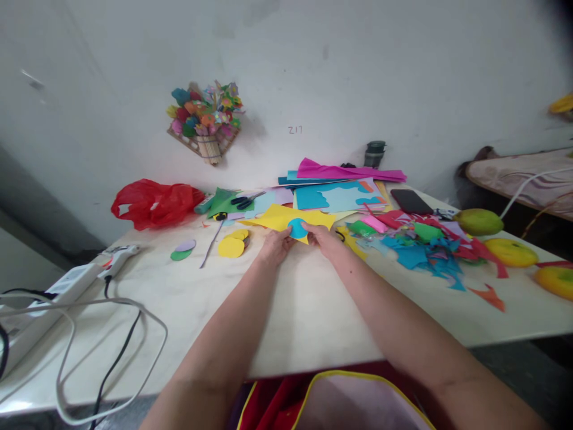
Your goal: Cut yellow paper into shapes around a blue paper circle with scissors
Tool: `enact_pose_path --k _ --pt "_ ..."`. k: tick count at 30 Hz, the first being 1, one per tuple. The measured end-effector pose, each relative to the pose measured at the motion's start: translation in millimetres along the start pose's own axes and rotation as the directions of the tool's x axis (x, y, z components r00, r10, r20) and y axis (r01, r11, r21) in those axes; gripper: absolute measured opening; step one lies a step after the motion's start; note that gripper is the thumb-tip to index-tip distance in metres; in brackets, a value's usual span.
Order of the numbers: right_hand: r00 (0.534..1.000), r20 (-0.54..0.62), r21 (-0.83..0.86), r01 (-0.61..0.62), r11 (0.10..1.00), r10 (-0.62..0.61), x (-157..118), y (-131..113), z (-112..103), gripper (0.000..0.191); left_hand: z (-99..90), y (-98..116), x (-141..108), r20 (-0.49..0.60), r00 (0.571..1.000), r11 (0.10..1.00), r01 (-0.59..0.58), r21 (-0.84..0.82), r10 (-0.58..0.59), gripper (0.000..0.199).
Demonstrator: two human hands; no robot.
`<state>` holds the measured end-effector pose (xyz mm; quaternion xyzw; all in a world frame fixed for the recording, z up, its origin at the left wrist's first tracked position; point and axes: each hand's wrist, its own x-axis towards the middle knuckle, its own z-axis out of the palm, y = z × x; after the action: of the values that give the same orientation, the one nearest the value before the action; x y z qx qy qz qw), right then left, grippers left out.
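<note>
My left hand (276, 245) and right hand (322, 237): pinching blue disc (296, 229) against yellow sheet (278, 217); yellow discs (231, 247), nine o'clock of it.

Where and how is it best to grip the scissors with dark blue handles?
I would take the dark-blue-handled scissors by the handle loops, coming from the near left: the loops lie on that side, while the slim blades point right and away. The left hand is nearer, but holds the yellow paper sheet.
</note>
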<state>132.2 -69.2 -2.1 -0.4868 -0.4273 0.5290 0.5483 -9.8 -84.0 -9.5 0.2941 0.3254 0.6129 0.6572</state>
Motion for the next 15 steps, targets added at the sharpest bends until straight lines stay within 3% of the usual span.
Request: enact_pose_path --k 10,15 --pt "0.998 -0.056 0.075 0.001 0.997 0.003 -5.5 -3.0 2.1 0.036 -0.4 0.0 -1.2 0.022 1.0 1.0 0.007 0.017 -0.008 0.027" --pt "1.0 -0.02 -0.009 -0.022 1.0 0.022 -3.9 -4.2 0.8 0.038 -2.8 -1.7 1.5 0.045 0.999 1.0 0.012 0.006 -0.013 0.033"
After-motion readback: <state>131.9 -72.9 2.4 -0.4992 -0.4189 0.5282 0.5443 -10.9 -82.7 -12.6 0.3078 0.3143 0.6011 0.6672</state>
